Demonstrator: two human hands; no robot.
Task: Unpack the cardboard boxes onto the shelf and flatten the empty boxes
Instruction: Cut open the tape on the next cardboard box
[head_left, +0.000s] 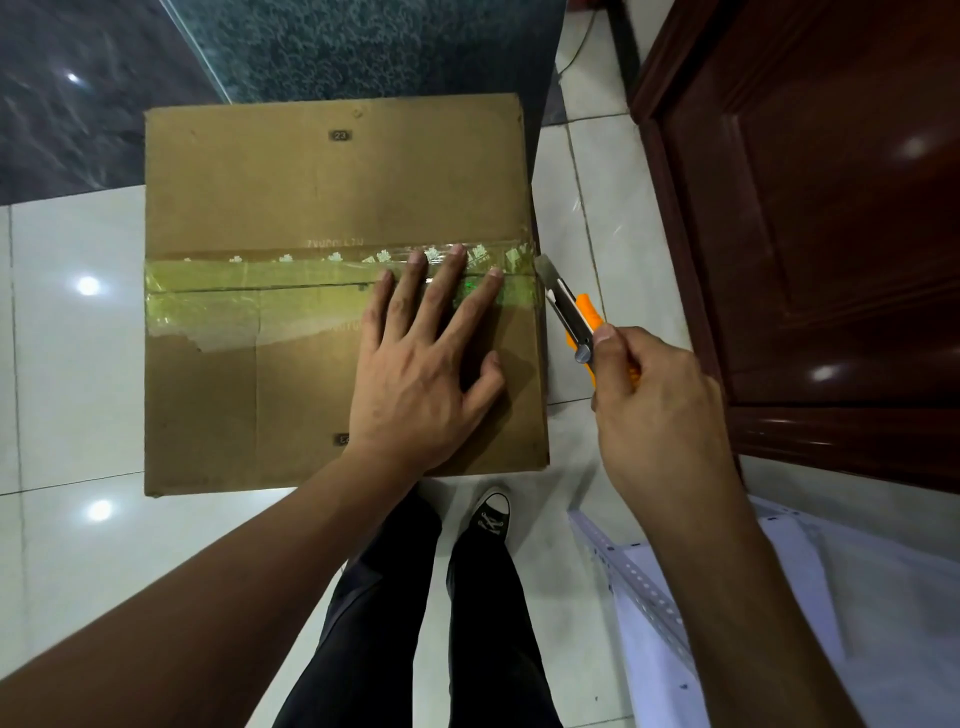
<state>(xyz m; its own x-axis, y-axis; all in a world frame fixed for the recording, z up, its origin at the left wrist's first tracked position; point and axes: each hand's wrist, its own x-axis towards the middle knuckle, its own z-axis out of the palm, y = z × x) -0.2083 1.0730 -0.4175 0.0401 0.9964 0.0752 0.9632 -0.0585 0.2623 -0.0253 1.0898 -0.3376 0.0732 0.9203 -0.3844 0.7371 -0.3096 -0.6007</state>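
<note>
Since the listing ran from my own feet outward, the first entry was a black sneaker and dark trousers on the white tiled floor, with a white metal shelf at lower right, its perforated upright showing. Next entry: right hand, fingers curled round the orange utility knife, thumb along the slider, blade out and its tip standing just at the right edge of the cardboard box, level with the seam. Next: left hand, spread flat, fingers straight, pressing on the near flap, fingertips lying over the yellowish tape and across the seam line. The box sat closed on the floor directly ahead, tape running side to side across its top, torn and ragged at the near left. Beyond it: a dark patterned mat; at far right, a dark red wooden door. Handling note, my judgement: the step was slitting the tape, at its start. The left fingers lay in the blade's path, so I judged they should shift toward me, clear of the seam, before any cut. A shallow blade, drawn along the seam, would spare the contents; steady downward pressure would keep the flaps from shifting.
</note>
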